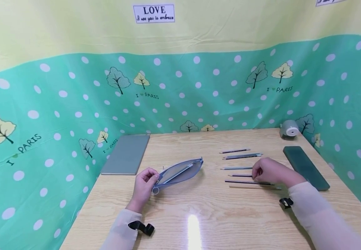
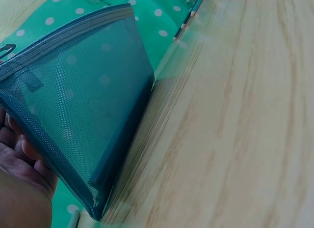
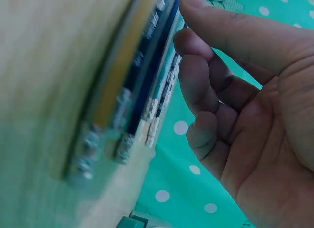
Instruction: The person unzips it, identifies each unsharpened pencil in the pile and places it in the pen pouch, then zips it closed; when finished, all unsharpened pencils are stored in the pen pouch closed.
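My left hand (image 1: 145,183) pinches one end of a blue mesh zipper pouch (image 1: 180,178). The pouch's top gapes apart and a long pale thing (image 1: 178,174) lies inside it. From the left wrist view, the see-through mesh (image 2: 93,100) stands upright on its lower edge. On the right, my right hand (image 1: 266,170) reaches down over a row of pencils, fingertips right at a dark pencil (image 1: 240,175); I cannot tell if it is pinched. In the right wrist view, the thumb and curled fingers (image 3: 196,85) are beside the pencils, with a yellow pencil (image 3: 117,71) nearest the camera.
Several pencils lie roughly parallel, among them a teal one (image 1: 235,168) and a natural-wood one (image 1: 252,187). A dark green flat case (image 1: 306,168) lies right of them. Behind it stands a small grey-green sharpener (image 1: 289,130). A grey notebook (image 1: 126,154) lies at the back left.
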`<move>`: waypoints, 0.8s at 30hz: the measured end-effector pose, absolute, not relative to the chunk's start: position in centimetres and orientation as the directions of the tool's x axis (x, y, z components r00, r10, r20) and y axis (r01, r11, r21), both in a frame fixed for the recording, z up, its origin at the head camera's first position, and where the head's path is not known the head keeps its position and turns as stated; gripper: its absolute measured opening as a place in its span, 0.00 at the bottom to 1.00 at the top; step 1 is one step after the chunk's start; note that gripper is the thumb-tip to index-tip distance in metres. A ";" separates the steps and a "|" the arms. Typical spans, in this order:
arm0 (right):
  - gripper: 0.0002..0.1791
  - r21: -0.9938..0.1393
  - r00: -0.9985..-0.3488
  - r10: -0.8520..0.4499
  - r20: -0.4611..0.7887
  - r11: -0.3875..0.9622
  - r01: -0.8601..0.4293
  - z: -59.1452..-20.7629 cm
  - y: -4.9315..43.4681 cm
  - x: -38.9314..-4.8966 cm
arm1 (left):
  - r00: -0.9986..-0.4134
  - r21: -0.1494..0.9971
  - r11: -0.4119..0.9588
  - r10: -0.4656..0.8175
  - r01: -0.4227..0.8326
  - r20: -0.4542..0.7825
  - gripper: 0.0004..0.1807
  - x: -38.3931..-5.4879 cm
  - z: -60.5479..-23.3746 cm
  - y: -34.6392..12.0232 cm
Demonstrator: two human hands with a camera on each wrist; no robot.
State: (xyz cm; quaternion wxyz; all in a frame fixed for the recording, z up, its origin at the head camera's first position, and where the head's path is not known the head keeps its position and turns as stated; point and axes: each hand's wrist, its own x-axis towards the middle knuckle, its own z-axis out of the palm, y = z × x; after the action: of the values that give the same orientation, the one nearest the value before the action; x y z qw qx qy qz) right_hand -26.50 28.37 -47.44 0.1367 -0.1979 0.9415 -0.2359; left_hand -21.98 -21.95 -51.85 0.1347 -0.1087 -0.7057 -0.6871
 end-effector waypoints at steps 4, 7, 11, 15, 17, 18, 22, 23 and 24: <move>0.12 -0.470 -0.883 -0.450 -0.136 0.814 -0.342 -47.4 28.2 -26.1 | -0.940 0.940 0.033 -0.028 0.338 0.339 0.02 -22.0 -51.8 -22.0; 0.12 -0.479 -0.887 -0.440 -0.138 0.814 -0.329 -47.3 27.9 -25.8 | -0.941 0.941 0.031 -0.030 0.336 0.337 0.02 -22.0 -52.0 -22.1; 0.12 -0.480 -0.890 -0.425 -0.166 0.823 -0.304 -47.3 27.5 -25.6 | -0.943 0.943 0.039 -0.029 0.330 0.331 0.02 -21.9 -52.1 -22.2; 0.12 -0.442 -0.896 -0.408 -0.176 0.846 -0.298 -47.5 27.0 -25.4 | -0.941 0.941 0.049 -0.021 0.335 0.337 0.02 -21.7 -52.2 -22.3; 0.13 -0.427 -0.898 -0.406 -0.171 0.852 -0.303 -47.6 26.9 -25.3 | -0.940 0.939 0.047 -0.017 0.340 0.341 0.03 -21.7 -52.3 -22.3; 0.13 -0.421 -0.896 -0.411 -0.170 0.852 -0.311 -47.7 26.8 -25.2 | -0.938 0.937 0.050 -0.016 0.345 0.347 0.03 -21.6 -52.4 -22.3; 0.14 -0.396 -0.885 -0.443 -0.144 0.845 -0.359 -47.8 26.8 -24.9 | -0.928 0.927 0.055 -0.002 0.372 0.373 0.03 -21.6 -52.4 -22.2; 0.15 -0.388 -0.880 -0.454 -0.137 0.842 -0.374 -47.8 26.8 -24.9 | -0.927 0.925 0.056 0.002 0.376 0.376 0.03 -21.6 -52.4 -22.2; 0.15 -0.383 -0.875 -0.468 -0.127 0.837 -0.392 -47.8 26.9 -24.8 | -0.925 0.923 0.057 0.006 0.379 0.380 0.03 -21.6 -52.4 -22.1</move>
State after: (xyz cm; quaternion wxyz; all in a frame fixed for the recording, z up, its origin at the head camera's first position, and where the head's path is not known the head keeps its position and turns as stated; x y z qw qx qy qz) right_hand -24.79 26.87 -47.77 0.1082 -0.2256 0.9522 -0.1753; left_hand -21.64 -22.12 -52.41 0.1386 -0.1351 -0.7136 -0.6733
